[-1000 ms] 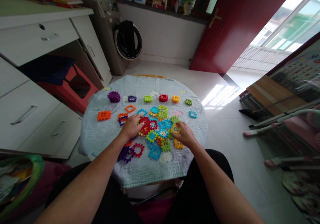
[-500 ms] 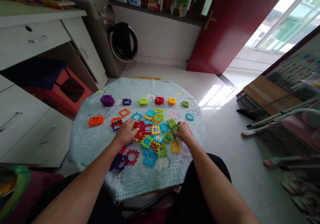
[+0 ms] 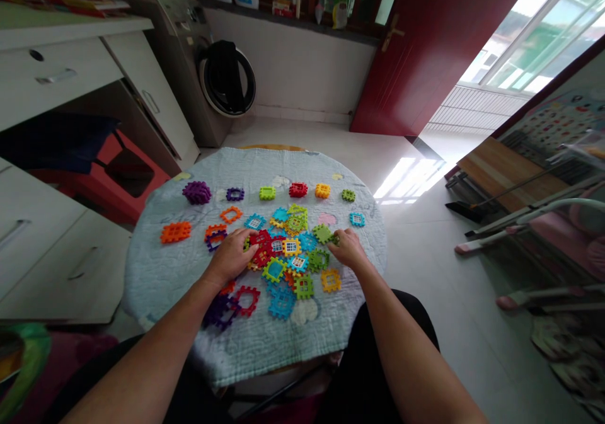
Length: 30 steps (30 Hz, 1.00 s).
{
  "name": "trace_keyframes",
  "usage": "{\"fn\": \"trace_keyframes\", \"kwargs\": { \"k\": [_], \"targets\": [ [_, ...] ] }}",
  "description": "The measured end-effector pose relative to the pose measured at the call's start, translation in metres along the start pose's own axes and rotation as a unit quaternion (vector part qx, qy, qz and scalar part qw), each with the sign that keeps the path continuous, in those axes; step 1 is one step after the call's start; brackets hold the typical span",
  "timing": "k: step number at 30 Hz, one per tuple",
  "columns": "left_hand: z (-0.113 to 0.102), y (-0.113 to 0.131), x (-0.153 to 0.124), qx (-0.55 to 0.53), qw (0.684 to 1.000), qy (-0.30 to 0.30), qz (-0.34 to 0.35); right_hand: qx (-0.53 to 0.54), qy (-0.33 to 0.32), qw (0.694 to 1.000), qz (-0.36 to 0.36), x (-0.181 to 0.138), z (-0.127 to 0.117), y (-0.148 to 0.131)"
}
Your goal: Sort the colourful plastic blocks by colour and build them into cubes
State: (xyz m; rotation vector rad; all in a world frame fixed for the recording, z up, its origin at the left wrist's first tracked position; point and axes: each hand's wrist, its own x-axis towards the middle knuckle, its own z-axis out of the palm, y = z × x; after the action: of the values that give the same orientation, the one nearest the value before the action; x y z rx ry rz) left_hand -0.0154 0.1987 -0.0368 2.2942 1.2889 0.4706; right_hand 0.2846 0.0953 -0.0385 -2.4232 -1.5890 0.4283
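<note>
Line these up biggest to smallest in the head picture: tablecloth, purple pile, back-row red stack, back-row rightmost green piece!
1. Tablecloth
2. Purple pile
3. Red stack
4. Green piece

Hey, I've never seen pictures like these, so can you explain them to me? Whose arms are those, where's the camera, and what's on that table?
There's no machine here: the arms belong to a person working bare-handed. Every picture comes from one camera on that person's head, looking forward and down, so the arms rise from the bottom edge.

A pale blue cloth covers the table. On it lies a loose heap of colorful, notch-edged plastic pieces. Beyond it are smaller groups, including a purple stack.

The left hand rests at the heap's side, by some red pieces. The right hand has its fingertips at a green piece. Whether either hand grips anything is too small to tell.
</note>
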Motion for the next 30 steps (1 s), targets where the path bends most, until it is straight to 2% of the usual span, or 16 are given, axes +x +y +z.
{"fn": "trace_keyframes", "kwargs": {
  "k": [2,5,7,8,10,12,15,17,20,22,25,28,30],
  "targets": [
    [-0.001,0.001,0.0,0.0,1.0,0.0,-0.003,0.054,0.039,0.998,0.013,0.006,-0.005,0.007],
    [-0.002,0.003,0.0,0.0,1.0,0.002,-0.003,0.123,0.158,0.977,0.075,0.017,-0.016,0.014],
    [-0.003,0.004,0.0,-0.001,1.0,0.003,-0.005,0.143,0.194,0.966,0.088,0.022,-0.021,0.012],
    [-0.003,0.005,-0.001,-0.001,1.0,0.004,-0.007,0.144,0.184,0.969,0.08,0.022,-0.022,0.01],
    [-0.004,0.006,-0.001,-0.001,1.0,0.002,-0.011,0.132,0.119,0.983,0.037,0.018,-0.02,0.003],
    [-0.005,0.006,-0.001,-0.002,1.0,0.0,-0.015,0.109,0.036,0.992,-0.045,0.009,-0.014,-0.004],
    [-0.006,0.005,0.0,-0.001,1.0,0.0,-0.016,0.054,-0.041,0.984,-0.167,-0.01,-0.004,-0.011],
    [-0.005,0.004,0.0,0.001,1.0,0.001,-0.015,0.001,-0.069,0.979,-0.194,-0.02,0.001,-0.014],
    [-0.004,0.004,0.0,0.002,1.0,-0.003,-0.014,-0.046,-0.084,0.978,-0.185,-0.026,0.002,-0.02],
    [-0.004,0.004,0.0,0.0,1.0,-0.006,-0.015,-0.041,-0.086,0.98,-0.176,-0.024,-0.002,-0.022],
    [-0.004,0.004,0.0,-0.002,1.0,-0.006,-0.017,0.018,-0.067,0.988,-0.138,-0.016,-0.012,-0.016],
    [-0.005,0.005,-0.001,-0.004,1.0,-0.011,-0.017,0.117,-0.039,0.991,-0.055,-0.009,-0.02,0.0],
    [-0.006,0.006,-0.001,-0.005,1.0,-0.016,-0.019,0.168,-0.054,0.984,-0.002,-0.005,-0.02,0.01]
  ]
}}
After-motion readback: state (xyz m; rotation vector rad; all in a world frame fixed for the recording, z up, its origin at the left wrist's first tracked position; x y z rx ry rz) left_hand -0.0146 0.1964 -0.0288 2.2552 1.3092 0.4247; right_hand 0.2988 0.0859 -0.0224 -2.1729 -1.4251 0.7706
